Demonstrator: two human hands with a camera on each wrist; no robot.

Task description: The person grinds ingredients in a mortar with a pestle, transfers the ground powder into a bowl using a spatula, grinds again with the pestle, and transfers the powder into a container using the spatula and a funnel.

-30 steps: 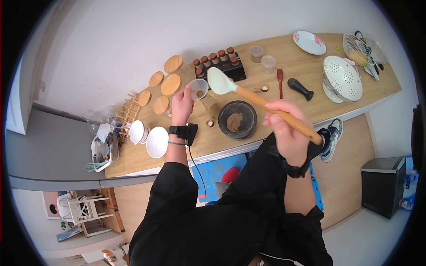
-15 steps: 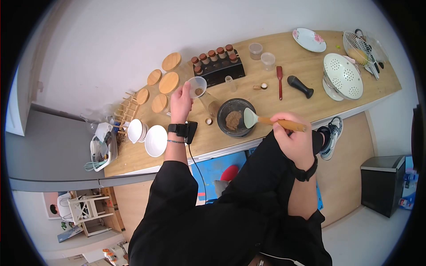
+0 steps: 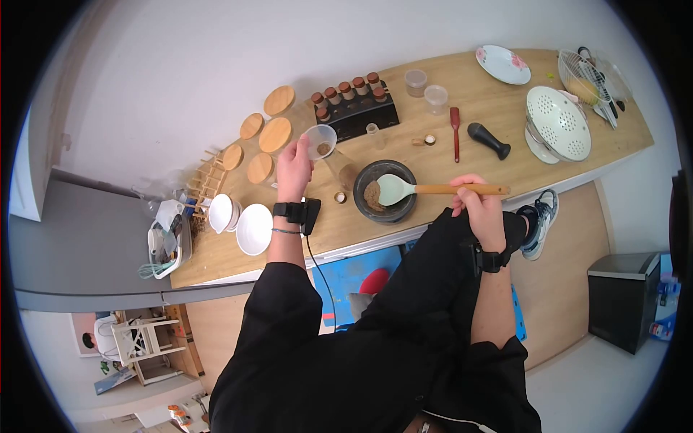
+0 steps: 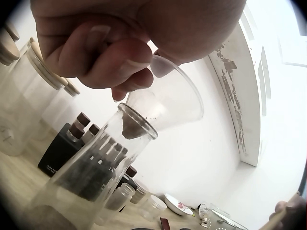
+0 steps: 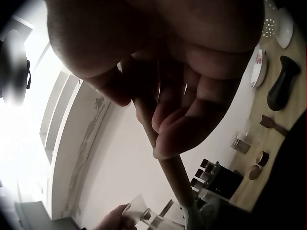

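My left hand pinches the rim of a clear plastic funnel. The funnel's spout, with brown powder in it, sits in the mouth of a tall glass bottle on the counter. Brown contents show low in that bottle. Gripped by its wooden handle in my right hand is a spoon-shaped silicone spatula with a pale green head. That head is inside a dark stone mortar, against a mound of brown powder.
Behind the bottle stands a black spice rack with an uncorked glass vial in front. To the right are a black pestle, a red spatula and a white colander. White bowls and wood-lidded jars are at left.
The spatula has come down from above the counter beside the funnel into the mortar, then moved left into the powder. My right hand's grip has turned; the left hand stays at the funnel.
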